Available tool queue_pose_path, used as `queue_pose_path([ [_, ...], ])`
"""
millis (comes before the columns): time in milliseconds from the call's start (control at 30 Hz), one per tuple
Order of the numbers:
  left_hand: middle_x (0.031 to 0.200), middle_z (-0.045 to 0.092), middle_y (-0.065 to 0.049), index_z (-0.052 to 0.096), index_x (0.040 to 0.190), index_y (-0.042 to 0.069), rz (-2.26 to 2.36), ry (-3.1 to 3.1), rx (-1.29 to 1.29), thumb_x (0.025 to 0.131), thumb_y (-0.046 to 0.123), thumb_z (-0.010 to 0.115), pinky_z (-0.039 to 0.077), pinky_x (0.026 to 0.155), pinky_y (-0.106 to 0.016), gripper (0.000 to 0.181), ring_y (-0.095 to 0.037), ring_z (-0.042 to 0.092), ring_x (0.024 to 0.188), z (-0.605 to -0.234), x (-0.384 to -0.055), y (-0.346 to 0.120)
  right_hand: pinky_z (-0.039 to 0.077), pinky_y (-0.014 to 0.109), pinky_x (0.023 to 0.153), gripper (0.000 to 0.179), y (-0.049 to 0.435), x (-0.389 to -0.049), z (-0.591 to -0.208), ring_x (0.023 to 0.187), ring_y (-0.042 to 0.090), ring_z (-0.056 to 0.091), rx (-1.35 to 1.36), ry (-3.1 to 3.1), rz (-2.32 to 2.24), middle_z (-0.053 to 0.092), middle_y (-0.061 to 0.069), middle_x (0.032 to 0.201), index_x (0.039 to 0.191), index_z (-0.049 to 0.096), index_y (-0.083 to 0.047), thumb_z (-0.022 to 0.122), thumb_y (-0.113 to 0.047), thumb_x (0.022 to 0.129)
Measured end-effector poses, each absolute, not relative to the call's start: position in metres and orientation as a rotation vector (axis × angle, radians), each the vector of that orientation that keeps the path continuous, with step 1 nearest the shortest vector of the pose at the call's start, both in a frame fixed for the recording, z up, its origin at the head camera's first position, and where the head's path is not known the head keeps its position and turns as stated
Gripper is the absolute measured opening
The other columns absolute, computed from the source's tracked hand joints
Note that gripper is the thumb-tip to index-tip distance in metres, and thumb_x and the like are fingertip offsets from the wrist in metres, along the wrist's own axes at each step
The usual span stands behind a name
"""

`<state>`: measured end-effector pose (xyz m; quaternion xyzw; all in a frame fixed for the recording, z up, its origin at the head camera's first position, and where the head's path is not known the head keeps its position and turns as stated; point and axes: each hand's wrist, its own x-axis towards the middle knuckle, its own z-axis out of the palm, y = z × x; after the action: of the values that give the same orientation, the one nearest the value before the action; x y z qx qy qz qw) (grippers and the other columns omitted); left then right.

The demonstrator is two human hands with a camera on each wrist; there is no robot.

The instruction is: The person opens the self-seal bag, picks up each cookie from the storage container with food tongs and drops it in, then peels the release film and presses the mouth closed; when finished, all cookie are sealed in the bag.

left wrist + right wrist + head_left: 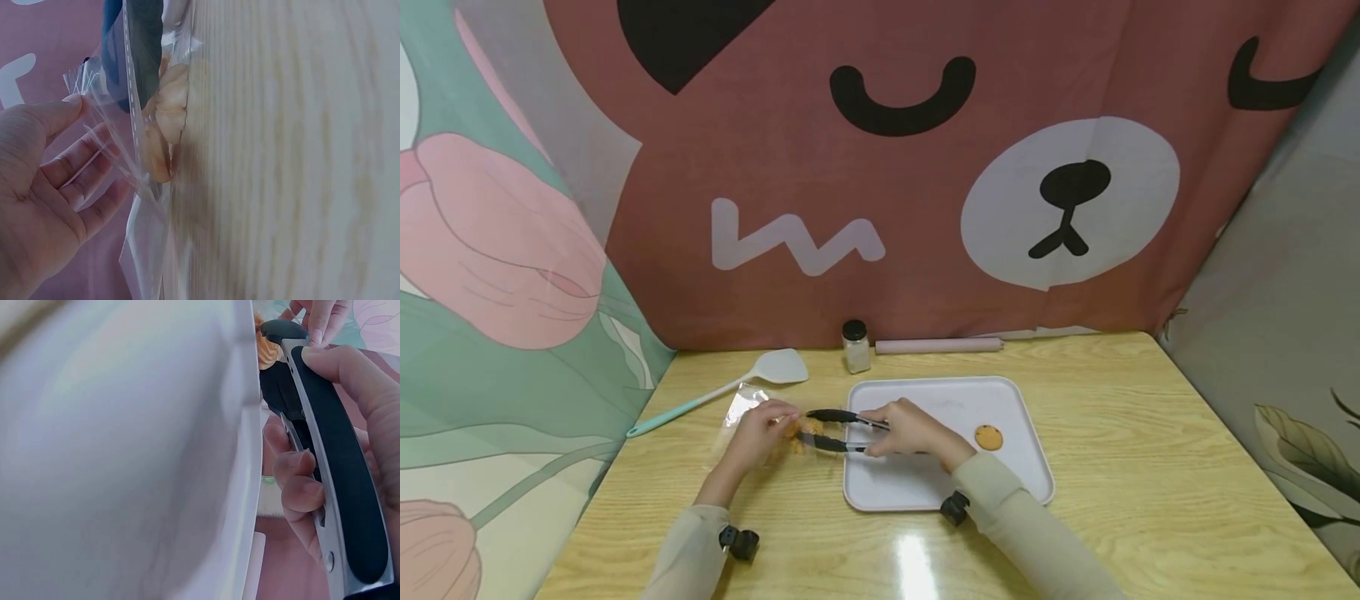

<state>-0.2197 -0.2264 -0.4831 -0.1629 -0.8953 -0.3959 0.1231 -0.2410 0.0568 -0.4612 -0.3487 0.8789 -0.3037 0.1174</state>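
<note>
My left hand [760, 433] pinches the edge of a clear plastic bag [134, 240] between thumb and fingers. Inside the bag lie several orange-brown cookies [172, 103], resting low near the tabletop. My right hand [910, 429] grips black and silver tongs [340, 444], thumb on one arm and fingers curled round the other. The tongs point left, their black tips [827, 444] spread apart at the bag's mouth beside the cookies. Whether they touch a cookie is hard to tell. One round cookie [988, 437] lies on the right side of a white tray [887, 492] beneath my right hand.
Behind the bag lies a spatula [781, 367] with a turquoise handle. A black-lidded jar [856, 346] stands behind the tray, beside a pale pink rod [938, 345]. A printed cloth [790, 308] hangs along the back edge of the wooden table [1120, 467].
</note>
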Motion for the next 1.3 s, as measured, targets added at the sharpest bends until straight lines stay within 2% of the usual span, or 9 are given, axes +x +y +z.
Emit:
queue_pose_path([
  [100, 0.097, 0.067, -0.012, 0.074, 0.093, 0.002, -1.19, -2.6, -0.475, 0.086, 0.003, 0.068, 0.055, 0.072, -0.03, 0.01, -0.03, 0.063, 0.091, -0.483, -0.219, -0.226, 0.028, 0.018, 0.04, 0.059, 0.053, -0.242, -0.459, 0.04, 0.003, 0.025, -0.991, 2.561, -0.896, 0.066, 0.001, 0.068, 0.128, 0.06, -0.007, 0.079, -0.027, 0.076],
  [167, 0.097, 0.067, -0.013, 0.074, 0.093, 0.001, -1.217, -2.594, -0.472, 0.085, 0.003, 0.068, 0.056, 0.073, -0.03, 0.01, -0.031, 0.063, 0.092, -0.483, -0.219, -0.226, 0.029, 0.018, 0.04, 0.058, 0.05, -0.241, -0.459, 0.04, 0.002, 0.028, -0.981, 2.555, -0.898, 0.065, 0.0, 0.069, 0.128, 0.059, -0.008, 0.078, -0.026, 0.076],
  [400, 0.1, 0.066, -0.013, 0.074, 0.096, 0.002, -1.272, -2.622, -0.424, 0.087, 0.004, 0.066, 0.055, 0.076, -0.033, 0.012, -0.03, 0.062, 0.095, -0.482, -0.219, -0.224, 0.033, 0.017, 0.042, 0.057, 0.042, -0.238, -0.459, 0.04, 0.002, 0.034, -0.985, 2.555, -0.894, 0.072, 0.007, 0.094, 0.128, 0.06, -0.008, 0.078, -0.028, 0.077],
  [633, 0.098, 0.067, -0.013, 0.074, 0.094, 0.001, -1.292, -2.585, -0.431, 0.085, 0.001, 0.068, 0.055, 0.075, -0.027, 0.011, -0.029, 0.063, 0.093, -0.486, -0.221, -0.224, 0.032, 0.018, 0.043, 0.059, 0.038, -0.239, -0.459, 0.042, 0.003, 0.034, -0.933, 2.548, -0.891, 0.071, 0.003, 0.087, 0.129, 0.058, -0.008, 0.078, -0.028, 0.077],
  [933, 0.098, 0.067, -0.008, 0.075, 0.095, 0.004, -1.252, -2.642, -0.424, 0.087, 0.007, 0.067, 0.055, 0.076, -0.031, 0.011, -0.026, 0.062, 0.092, -0.484, -0.22, -0.224, 0.035, 0.019, 0.047, 0.063, 0.041, -0.24, -0.465, 0.047, 0.004, 0.038, -0.915, 2.566, -0.894, 0.07, 0.01, 0.105, 0.13, 0.057, -0.008, 0.078, -0.032, 0.076],
  [1167, 0.094, 0.067, -0.008, 0.075, 0.092, 0.003, -1.177, -2.626, -0.45, 0.086, 0.006, 0.069, 0.055, 0.073, -0.032, 0.009, -0.025, 0.063, 0.087, -0.49, -0.221, -0.224, 0.03, 0.02, 0.044, 0.066, 0.048, -0.239, -0.467, 0.042, 0.005, 0.025, -0.896, 2.564, -0.893, 0.072, 0.009, 0.09, 0.132, 0.056, -0.009, 0.079, -0.033, 0.075],
  [1300, 0.092, 0.068, -0.008, 0.074, 0.091, 0.003, -1.14, -2.607, -0.447, 0.085, 0.005, 0.07, 0.055, 0.073, -0.033, 0.008, -0.026, 0.063, 0.087, -0.492, -0.221, -0.224, 0.029, 0.02, 0.043, 0.067, 0.054, -0.238, -0.466, 0.043, 0.005, 0.022, -0.88, 2.554, -0.921, 0.071, 0.01, 0.089, 0.132, 0.056, -0.01, 0.08, -0.033, 0.074],
])
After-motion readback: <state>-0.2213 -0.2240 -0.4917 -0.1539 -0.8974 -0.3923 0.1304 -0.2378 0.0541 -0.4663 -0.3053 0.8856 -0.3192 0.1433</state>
